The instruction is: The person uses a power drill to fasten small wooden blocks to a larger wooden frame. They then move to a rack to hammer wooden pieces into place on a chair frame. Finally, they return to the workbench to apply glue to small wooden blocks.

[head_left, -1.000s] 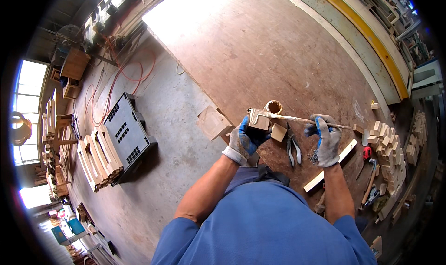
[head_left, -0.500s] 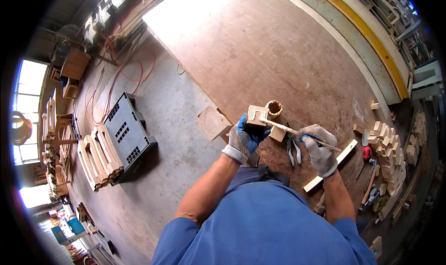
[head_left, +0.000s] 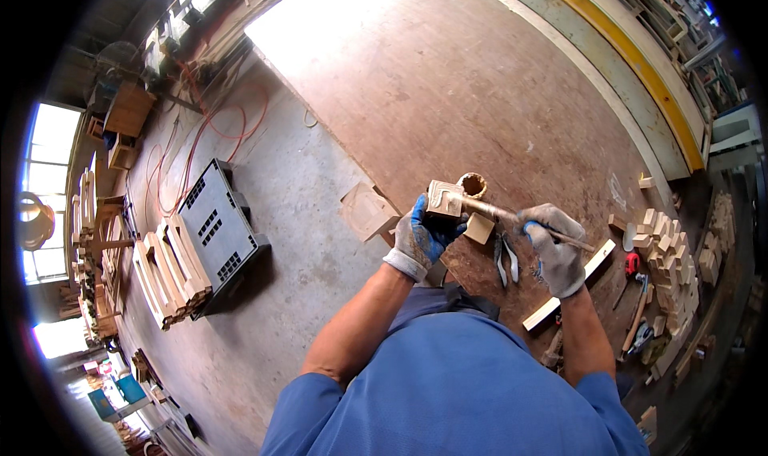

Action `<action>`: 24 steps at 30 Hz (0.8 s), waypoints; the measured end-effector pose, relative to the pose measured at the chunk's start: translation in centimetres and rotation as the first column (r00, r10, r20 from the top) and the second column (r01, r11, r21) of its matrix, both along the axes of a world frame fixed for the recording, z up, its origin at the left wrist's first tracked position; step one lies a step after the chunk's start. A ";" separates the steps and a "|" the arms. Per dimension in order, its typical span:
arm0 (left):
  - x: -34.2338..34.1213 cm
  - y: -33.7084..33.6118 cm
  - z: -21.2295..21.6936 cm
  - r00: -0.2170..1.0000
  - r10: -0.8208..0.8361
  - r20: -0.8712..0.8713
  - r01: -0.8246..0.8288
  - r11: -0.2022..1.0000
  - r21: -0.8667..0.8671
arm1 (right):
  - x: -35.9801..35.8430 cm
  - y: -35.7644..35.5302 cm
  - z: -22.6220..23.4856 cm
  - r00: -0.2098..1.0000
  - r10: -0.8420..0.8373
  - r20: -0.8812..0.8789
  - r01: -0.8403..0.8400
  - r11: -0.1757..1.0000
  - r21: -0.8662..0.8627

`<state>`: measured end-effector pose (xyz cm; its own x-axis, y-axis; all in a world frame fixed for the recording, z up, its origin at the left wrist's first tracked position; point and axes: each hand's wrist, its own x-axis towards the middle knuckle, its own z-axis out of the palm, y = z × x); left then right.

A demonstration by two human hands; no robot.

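In the head view, my gloved left hand [head_left: 422, 234] grips a wooden block [head_left: 445, 197] with pale, wet-looking glue smeared over its upper face. My gloved right hand [head_left: 554, 244] has its fingers wrapped round a brush [head_left: 496, 209] with a long wooden handle. The brush's front end lies at the block's right edge; whether it touches is hard to tell. Just beyond the block stands a round, glue-crusted cup [head_left: 474, 186]. A second small wooden block [head_left: 479, 229] sits on the table between my hands, with pliers [head_left: 506, 261] nearer to me.
The brown worktable [head_left: 480, 96] stretches far ahead. A wood strip [head_left: 570, 286] lies under my right forearm. Stacked small blocks [head_left: 670, 256], a red tape measure [head_left: 632, 264] and a hammer [head_left: 638, 316] are at right. On the floor at left stands a grey plastic pallet [head_left: 214, 226].
My right hand has shifted slightly right, drawing the brush from the block's top face to its right edge. My left hand and the block have barely moved.
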<state>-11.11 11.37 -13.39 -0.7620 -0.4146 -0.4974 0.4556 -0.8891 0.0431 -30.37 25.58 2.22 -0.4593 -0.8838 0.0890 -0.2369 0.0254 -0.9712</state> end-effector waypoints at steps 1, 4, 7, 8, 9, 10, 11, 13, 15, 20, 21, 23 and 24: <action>0.1 -0.1 -0.3 0.999 -0.033 -0.018 0.033 0.999 -0.030 | 0.2 -0.3 -0.2 0.999 -0.042 0.025 0.042 0.999 -0.013; 0.0 -0.1 -0.1 0.998 -0.061 -0.031 0.059 0.997 -0.044 | 0.4 -0.8 -0.4 0.999 -0.033 -0.023 0.033 0.999 -0.028; -0.4 0.1 0.5 1.000 -0.018 0.017 0.018 1.000 -0.005 | 0.5 -0.8 0.3 0.998 0.041 -0.048 -0.040 0.999 0.027; -0.4 0.2 0.6 0.999 -0.001 0.039 0.001 1.000 0.011 | 0.4 -0.7 0.4 0.996 0.063 -0.063 -0.062 0.998 0.025; -0.3 0.1 0.5 0.999 -0.004 0.046 0.003 1.000 0.017 | 0.1 -0.5 0.5 0.993 0.085 -0.079 -0.083 0.996 0.023; -0.2 0.1 0.4 0.999 -0.006 0.052 0.005 1.000 0.022 | -0.1 -0.4 0.5 0.990 0.106 -0.094 -0.104 0.994 0.022; -0.1 0.0 0.3 0.998 -0.009 0.058 0.008 1.000 0.028 | -0.3 -0.3 0.5 0.994 0.084 -0.064 -0.083 0.996 0.022; 0.1 -0.1 0.3 1.000 -0.025 0.009 0.025 1.000 -0.002 | -0.6 -0.2 0.4 0.999 0.039 -0.002 -0.039 0.999 0.022; 0.0 0.0 0.3 0.999 -0.036 -0.012 0.036 0.999 -0.018 | -0.1 -0.6 0.4 1.000 -0.026 0.005 0.026 1.000 -0.013; -0.3 -0.1 0.7 0.999 -0.025 0.033 0.025 1.000 -0.011 | -0.1 -0.5 0.4 0.981 0.100 -0.166 -0.106 0.994 -0.028; -0.3 -0.1 0.7 0.999 -0.013 0.044 0.013 1.000 -0.008 | -0.3 -0.5 0.8 0.964 0.139 -0.226 -0.151 0.988 -0.035; -0.3 -0.1 0.7 0.998 0.009 0.064 -0.009 1.000 -0.003 | -0.6 -0.5 0.9 0.950 0.182 -0.254 -0.201 0.978 -0.051; -0.3 -0.1 0.5 0.998 0.003 0.065 -0.002 1.000 -0.006 | -0.7 -0.5 1.0 0.942 0.201 -0.269 -0.224 0.973 -0.058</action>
<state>-11.39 11.29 -12.92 -0.7270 -0.4195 -0.5435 0.4538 -0.8876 0.0781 -31.04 25.10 3.23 -0.2125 -0.9418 0.2606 -0.4714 -0.1349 -0.8715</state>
